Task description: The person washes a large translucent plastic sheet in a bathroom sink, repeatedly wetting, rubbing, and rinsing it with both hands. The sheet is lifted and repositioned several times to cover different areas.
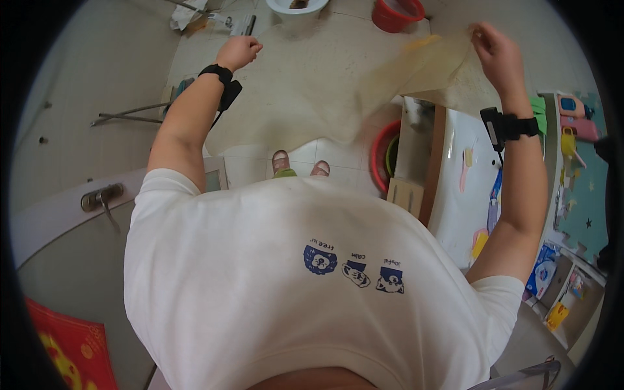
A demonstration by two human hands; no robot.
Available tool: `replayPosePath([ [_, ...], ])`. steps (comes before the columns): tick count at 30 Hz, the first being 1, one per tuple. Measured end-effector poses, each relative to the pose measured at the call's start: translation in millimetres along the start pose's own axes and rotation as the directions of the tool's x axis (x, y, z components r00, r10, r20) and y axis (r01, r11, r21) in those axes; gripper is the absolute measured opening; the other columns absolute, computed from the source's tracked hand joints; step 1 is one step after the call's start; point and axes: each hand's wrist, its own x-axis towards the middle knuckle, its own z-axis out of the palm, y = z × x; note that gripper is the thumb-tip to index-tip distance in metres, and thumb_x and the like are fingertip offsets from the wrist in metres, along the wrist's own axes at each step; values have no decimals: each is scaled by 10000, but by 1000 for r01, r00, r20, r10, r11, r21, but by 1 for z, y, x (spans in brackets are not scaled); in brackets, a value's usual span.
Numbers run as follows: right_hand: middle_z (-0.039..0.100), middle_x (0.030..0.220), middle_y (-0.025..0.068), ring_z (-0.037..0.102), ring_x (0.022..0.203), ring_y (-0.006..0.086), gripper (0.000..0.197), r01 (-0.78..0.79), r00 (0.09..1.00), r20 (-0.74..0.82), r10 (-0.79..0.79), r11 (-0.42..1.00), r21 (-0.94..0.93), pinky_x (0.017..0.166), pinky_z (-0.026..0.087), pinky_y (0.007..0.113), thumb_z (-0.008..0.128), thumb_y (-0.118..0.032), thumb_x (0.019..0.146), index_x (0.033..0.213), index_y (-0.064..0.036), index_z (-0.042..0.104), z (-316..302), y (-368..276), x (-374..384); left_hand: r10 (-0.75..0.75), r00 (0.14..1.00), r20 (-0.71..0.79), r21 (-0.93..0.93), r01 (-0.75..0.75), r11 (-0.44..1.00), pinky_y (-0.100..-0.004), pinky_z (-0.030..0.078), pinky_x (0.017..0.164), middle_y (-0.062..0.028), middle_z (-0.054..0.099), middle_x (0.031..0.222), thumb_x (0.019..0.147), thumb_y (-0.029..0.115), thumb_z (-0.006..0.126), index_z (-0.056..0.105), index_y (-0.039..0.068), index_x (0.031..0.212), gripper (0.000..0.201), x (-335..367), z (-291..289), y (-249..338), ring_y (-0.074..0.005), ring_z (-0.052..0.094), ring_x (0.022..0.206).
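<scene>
A thin, see-through beige sheet [292, 91] is stretched out between my two raised hands, hanging over the tiled floor. My left hand [240, 53] is closed in a pinch at the sheet's left edge. On the far right, my right hand [497, 55] pinches the opposite side with thumb and fingers, and the sheet gathers into folds below it. The sheet's lower edge falls in a wavy line just beyond my sandals. Both wrists wear black straps with small devices.
At the far side are a white toilet bowl [298, 8] and a red bucket [396, 14]. A red basin [380, 156] stands beside the white washbasin [455, 169]. Right of it, a shelf [552, 162] holds toiletries. A door handle [102, 197] juts out at left.
</scene>
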Motion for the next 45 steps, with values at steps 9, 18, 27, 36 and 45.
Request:
replayPosePath([
  [9, 609, 713, 74, 614, 716, 294, 53, 588, 799, 75, -597, 801, 107, 634, 482, 393, 584, -100, 773, 810, -138, 588, 80, -96, 4, 161, 981, -109, 227, -133, 965, -434, 502, 667, -125, 676, 810, 894, 305, 581, 694, 93, 943, 245, -41, -66, 45, -328, 629, 744],
  [18, 616, 902, 11, 587, 918, 222, 85, 684, 726, -146, -672, 681, 262, 963, 401, 455, 670, -144, 754, 769, -151, 587, 189, -211, 50, 304, 952, -30, 274, -284, 919, -434, 489, 683, -124, 666, 861, 837, 224, 644, 696, 96, 898, 151, -93, -89, 85, -337, 617, 807],
  [27, 492, 1387, 66, 415, 1321, 303, 98, 675, 683, -177, -708, 519, 525, 1095, 247, 576, 687, -135, 739, 732, -130, 589, 268, -307, 81, 119, 993, -17, 303, -108, 947, -444, 480, 665, -110, 665, 841, 843, 273, 646, 703, 118, 872, 168, -114, -138, 3, -336, 613, 787],
  [36, 679, 927, 26, 618, 966, 232, 55, 590, 612, -33, -790, 428, 685, 1070, 357, 446, 673, -176, 794, 809, -124, 663, 354, -362, 105, 88, 992, 93, 231, -107, 967, -432, 483, 662, -120, 668, 786, 838, 257, 632, 703, 101, 869, 175, -97, -134, -62, -339, 615, 745],
  [45, 646, 752, 73, 632, 774, 277, 19, 639, 430, -114, -896, 212, 740, 1025, 424, 438, 640, -128, 799, 784, -115, 639, 390, -388, 145, -185, 973, 134, -126, 202, 971, -363, 469, 908, -133, 640, 1137, 785, 275, 665, 547, 115, 1265, 520, -138, -149, -115, -291, 598, 1077],
])
